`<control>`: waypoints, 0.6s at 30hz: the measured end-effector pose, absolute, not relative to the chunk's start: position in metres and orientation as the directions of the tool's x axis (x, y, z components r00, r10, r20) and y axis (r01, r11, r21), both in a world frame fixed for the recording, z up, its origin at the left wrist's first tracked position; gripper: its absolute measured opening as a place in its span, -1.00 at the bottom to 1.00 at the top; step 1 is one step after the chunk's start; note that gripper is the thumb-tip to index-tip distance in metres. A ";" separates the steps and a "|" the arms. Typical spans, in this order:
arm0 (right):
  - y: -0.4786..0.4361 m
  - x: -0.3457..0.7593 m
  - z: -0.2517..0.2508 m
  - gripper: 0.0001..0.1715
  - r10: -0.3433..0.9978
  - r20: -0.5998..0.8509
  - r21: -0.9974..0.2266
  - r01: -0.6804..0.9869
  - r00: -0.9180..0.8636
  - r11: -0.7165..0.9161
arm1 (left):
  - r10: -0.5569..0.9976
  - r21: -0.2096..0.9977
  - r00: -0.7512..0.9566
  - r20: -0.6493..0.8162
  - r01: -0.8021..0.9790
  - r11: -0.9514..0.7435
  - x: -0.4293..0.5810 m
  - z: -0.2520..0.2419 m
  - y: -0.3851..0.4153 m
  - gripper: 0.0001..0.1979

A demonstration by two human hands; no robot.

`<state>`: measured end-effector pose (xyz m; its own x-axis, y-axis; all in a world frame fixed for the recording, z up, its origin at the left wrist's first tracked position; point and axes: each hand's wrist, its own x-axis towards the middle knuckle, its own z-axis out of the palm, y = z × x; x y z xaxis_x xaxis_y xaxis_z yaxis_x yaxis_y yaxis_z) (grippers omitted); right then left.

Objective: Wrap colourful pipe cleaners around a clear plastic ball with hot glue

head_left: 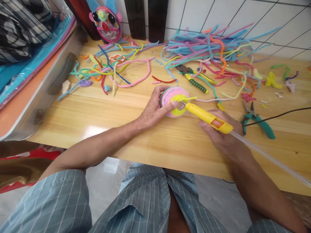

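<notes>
My left hand (155,108) grips a round coil of pink and yellow pipe cleaners (173,97) on the wooden table (109,113), thumb pressed on its face. My right hand (218,129) is wrapped round a yellow glue gun (206,117), whose metal nozzle touches the coil's yellow centre. A clear glue stick (269,158) sticks out of the gun's back toward the lower right. A loose yellow pipe cleaner end pokes out of the coil to the right.
Many loose coloured pipe cleaners (206,48) lie across the back of the table. Yellow-handled pliers (194,81) and green-handled pliers (257,121) lie near. A pipe-cleaner clown face (105,21) leans at the back. A black cable (279,116) runs right. A case (36,81) stands left.
</notes>
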<state>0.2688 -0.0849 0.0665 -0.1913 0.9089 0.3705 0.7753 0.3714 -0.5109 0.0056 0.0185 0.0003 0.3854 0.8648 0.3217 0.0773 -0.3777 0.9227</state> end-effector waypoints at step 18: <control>-0.086 0.264 0.067 -0.92 0.932 0.339 -0.537 0.786 -0.132 0.307 | 0.871 0.936 0.390 0.299 0.057 -0.348 0.007 0.002 0.019 -0.25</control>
<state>0.2639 -0.0860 0.0672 -0.1324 0.9315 0.3387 0.7860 0.3068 -0.5367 0.0071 0.0188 0.0018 0.3902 0.8707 0.2994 0.0572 -0.3475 0.9359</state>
